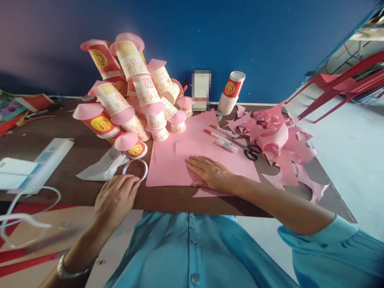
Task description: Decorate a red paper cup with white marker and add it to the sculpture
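Observation:
My left hand has its fingertips on the near edge of a white tape ring, which lies at the table's front edge. On the pink paper sheets my right hand rests flat, its fingers stretched to the left. Pens and black-handled scissors lie on the paper beyond that hand. A crumpled clear plastic wrapper is left of the ring. Behind it stand several stacked paper cups, some with drawn flowers and pink paper cone tops.
Pink paper scraps are heaped at the right. A cup stack stands near the blue wall. A white box and white cable are at the left, a red chair at the right.

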Demonstrator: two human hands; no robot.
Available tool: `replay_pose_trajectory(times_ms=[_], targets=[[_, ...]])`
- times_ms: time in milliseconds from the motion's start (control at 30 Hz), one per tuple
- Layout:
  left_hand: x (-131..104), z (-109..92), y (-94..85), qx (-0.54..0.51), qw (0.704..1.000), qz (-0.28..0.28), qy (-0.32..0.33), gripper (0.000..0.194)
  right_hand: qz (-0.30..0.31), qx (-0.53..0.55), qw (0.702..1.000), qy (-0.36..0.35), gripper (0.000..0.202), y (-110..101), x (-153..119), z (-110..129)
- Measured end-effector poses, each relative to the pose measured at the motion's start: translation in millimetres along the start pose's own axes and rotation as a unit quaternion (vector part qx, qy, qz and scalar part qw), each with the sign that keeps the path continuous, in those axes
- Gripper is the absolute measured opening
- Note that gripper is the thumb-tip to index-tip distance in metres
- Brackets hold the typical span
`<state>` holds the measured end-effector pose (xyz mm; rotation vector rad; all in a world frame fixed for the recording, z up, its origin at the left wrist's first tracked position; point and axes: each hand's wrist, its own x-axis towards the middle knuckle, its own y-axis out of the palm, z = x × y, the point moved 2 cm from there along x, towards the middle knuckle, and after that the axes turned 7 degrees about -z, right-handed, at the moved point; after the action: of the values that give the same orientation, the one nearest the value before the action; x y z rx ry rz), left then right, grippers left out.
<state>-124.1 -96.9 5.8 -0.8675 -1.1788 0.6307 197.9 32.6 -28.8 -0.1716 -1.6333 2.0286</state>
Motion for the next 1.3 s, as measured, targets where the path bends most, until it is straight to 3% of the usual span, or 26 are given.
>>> replay_pose_trajectory(times_ms=[100,267,433,633,833,1100,1300], targets=[[6,-9,-7.5,-0.034,0.999,-0.018,0.005,0.011,-0.001,0.007,0.999,-0.051,0.071,6,-13,8],[23,-28,-11.0,-0.087,0.995,-0.044,0.021,0.009,-0.085,-0.014,0.996,0.024,0.07,-11,-28,-10],[35,-42,-7.7,-0.127,0.99,-0.045,0.048,0.009,-0.038,-0.021,0.999,0.01,0.08,-9,-33,-15],[49,-56,-9.9,-0.154,0.984,-0.053,0.071,0.009,-0.07,-0.023,0.996,0.043,0.079,9,-10,-20],[61,-63,-10.4,-0.16,0.981,-0.047,0.104,0.011,-0.053,-0.003,0.997,0.057,0.076,11,14,-23],[81,-55,14.4,-0.145,0.978,-0.007,0.15,0.017,-0.091,0.033,0.995,-0.015,0.043,-8,1,-23],[114,-50,45.3,-0.15,0.972,0.067,0.168,0.025,-0.133,0.0,0.99,0.037,0.026,-26,-4,-37]])
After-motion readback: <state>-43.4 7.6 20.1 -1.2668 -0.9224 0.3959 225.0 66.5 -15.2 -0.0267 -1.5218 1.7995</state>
